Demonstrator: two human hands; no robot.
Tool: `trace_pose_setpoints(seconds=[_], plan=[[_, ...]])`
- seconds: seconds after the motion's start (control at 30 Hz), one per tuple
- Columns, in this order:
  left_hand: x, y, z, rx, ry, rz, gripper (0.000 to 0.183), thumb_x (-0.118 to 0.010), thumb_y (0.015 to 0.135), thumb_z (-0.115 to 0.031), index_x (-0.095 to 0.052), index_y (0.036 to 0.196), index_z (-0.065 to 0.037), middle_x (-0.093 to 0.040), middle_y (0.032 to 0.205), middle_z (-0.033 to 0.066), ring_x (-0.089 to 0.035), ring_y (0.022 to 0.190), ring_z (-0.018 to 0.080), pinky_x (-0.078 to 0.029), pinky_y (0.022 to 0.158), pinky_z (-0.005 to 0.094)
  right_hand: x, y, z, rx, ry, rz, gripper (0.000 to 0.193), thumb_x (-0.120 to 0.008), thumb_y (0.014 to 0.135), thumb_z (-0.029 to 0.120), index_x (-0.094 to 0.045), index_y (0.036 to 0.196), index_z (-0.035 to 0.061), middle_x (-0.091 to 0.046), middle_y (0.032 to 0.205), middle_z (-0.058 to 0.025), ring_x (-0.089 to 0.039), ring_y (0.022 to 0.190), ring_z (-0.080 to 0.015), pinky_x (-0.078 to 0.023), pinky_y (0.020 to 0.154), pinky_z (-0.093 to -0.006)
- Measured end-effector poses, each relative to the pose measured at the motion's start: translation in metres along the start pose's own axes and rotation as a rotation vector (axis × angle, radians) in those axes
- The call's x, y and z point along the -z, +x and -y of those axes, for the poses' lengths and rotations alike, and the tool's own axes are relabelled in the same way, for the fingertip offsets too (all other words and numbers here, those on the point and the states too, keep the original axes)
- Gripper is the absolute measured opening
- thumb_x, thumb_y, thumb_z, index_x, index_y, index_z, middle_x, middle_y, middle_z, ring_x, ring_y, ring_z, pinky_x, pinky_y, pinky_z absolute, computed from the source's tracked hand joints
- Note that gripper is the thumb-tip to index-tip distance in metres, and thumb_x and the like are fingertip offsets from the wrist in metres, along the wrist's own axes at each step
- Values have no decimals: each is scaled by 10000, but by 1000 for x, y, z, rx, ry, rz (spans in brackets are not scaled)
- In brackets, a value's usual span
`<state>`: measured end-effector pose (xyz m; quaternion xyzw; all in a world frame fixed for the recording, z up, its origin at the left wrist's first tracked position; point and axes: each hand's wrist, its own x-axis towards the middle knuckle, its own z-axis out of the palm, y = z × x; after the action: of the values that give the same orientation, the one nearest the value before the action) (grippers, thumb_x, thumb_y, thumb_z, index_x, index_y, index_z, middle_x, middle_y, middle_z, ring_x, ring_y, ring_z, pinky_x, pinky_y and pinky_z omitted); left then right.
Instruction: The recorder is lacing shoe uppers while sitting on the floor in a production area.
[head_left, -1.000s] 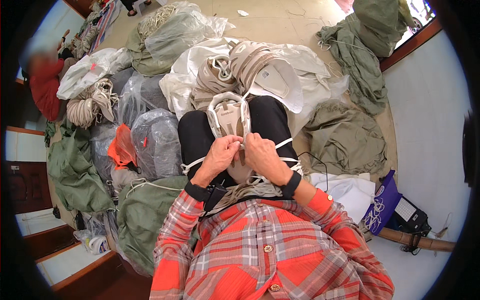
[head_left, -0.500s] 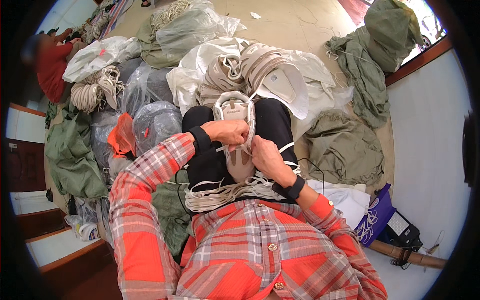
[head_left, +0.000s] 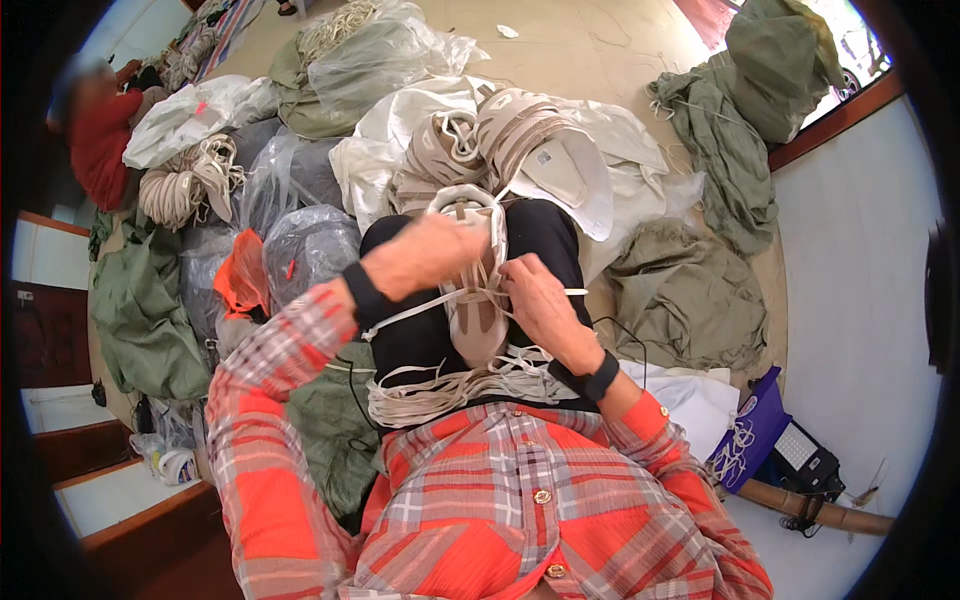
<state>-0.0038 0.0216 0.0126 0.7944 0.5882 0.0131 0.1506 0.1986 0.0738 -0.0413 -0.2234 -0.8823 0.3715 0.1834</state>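
Observation:
A beige and white shoe upper (head_left: 478, 335) lies between my thighs, its toe end toward me. A white shoelace (head_left: 415, 313) crosses it, one end running out over my left thigh and another past my right hand. My left hand (head_left: 425, 257), smeared by motion, hovers over the upper's far left part; its fingers cannot be made out. At the upper's right edge, my right hand (head_left: 545, 308) has its fingers curled and thumb and forefinger together; what they pinch is hidden. A bundle of white laces (head_left: 450, 396) rests across my lap.
Stacked beige uppers (head_left: 520, 125) lie just beyond my knees on white sacking. Plastic-wrapped bundles (head_left: 315, 255) and a green sack (head_left: 150, 315) are at left. Green cloth sacks (head_left: 690, 295) lie at right, near a purple box (head_left: 748, 430). A person in red (head_left: 100, 150) sits far left.
My left hand has moved left from the middle of the upper, and more lace now trails over my left thigh. My right hand stays at the right edge, its fingers slightly farther from me.

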Motion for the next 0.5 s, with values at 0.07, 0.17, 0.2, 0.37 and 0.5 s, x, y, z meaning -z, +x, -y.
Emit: trace_pose_setpoints(seconds=[0.07, 0.17, 0.2, 0.37, 0.5], plan=[[5, -22, 18, 159, 90, -103, 142, -488, 837, -146, -498, 860, -6, -601, 710, 221, -595, 667, 392, -456, 578, 471, 10, 2, 15, 208, -299, -30, 181, -623, 772, 185, -569, 890, 59, -491, 806, -105, -458, 821, -284, -377, 733, -378], [5, -43, 26, 269, -487, 148, 154, -471, 870, -181, -485, 819, -37, -586, 632, 98, -596, 533, 240, -446, 455, 356, 0, 4, 26, 175, -529, 113, 215, -631, 777, 241, -565, 882, 66, -495, 784, -92, -459, 789, -265, -362, 709, -371], [3, -46, 19, 414, -898, 188, 141, -474, 865, -178, -484, 805, -52, -588, 661, 78, -595, 557, 206, -454, 480, 331, -7, 6, 20, 182, -523, 85, 222, -637, 772, 274, -590, 827, 64, -521, 778, -89, -474, 797, -265, -366, 706, -384], [-11, -72, 1, 200, -2243, -601, 181, -504, 816, -161, -545, 761, 7, -604, 809, 151, -592, 834, 286, -473, 791, 397, 16, 17, 3, 108, -171, 408, 232, -657, 752, 269, -617, 670, 55, -551, 702, -99, -511, 729, -273, -411, 675, -369], [53, -252, 141, -338, -2149, -1294, 341, -362, 861, -78, -493, 1082, 145, -505, 1159, 278, -459, 1131, 363, -280, 1050, 472, 87, 16, 18, 161, 24, 657, 253, -687, 738, 249, -612, 638, 29, -490, 589, -83, -486, 695, -251, -397, 641, -345]])
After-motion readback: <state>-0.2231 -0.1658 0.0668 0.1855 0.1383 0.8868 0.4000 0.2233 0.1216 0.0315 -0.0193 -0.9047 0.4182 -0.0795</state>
